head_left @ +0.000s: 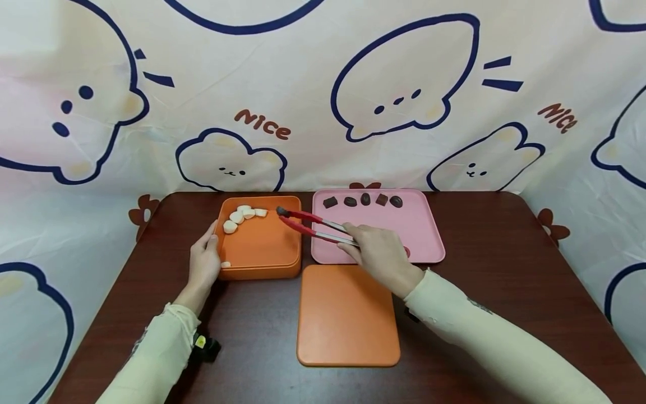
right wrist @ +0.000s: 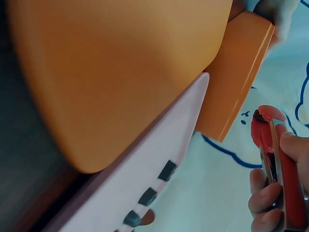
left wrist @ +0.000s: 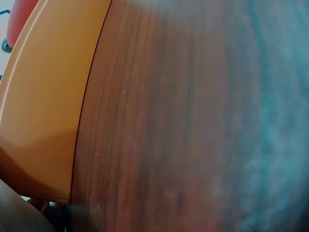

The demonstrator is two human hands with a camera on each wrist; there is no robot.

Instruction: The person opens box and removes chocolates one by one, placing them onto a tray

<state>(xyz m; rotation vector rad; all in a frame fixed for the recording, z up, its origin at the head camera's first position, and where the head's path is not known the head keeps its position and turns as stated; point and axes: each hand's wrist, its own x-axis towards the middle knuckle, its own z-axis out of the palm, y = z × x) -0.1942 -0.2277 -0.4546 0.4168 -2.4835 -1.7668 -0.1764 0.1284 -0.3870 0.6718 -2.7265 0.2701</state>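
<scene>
My right hand [head_left: 383, 252] grips a pair of red-and-silver tongs [head_left: 315, 224], seen also in the right wrist view with the fingers wrapped round the handles. A small dark chocolate-like piece [head_left: 282, 211] is pinched between the red tips, over the right part of an orange box [head_left: 262, 272]. Around the box's left wall, my left hand [head_left: 203, 264] holds it with the thumb at the rim. Inside, several white marshmallow-like pieces [head_left: 237, 217] sit along the back left, and a small pale piece [head_left: 225, 264] shows at the front left corner.
Right of the box lies a pink tray [head_left: 424, 235] with several dark pieces [head_left: 350, 201] in a row along its back. A red rounded thing [head_left: 406, 252] peeks out behind my right wrist. In front is a flat orange lid [head_left: 348, 320] on the brown table [head_left: 504, 292].
</scene>
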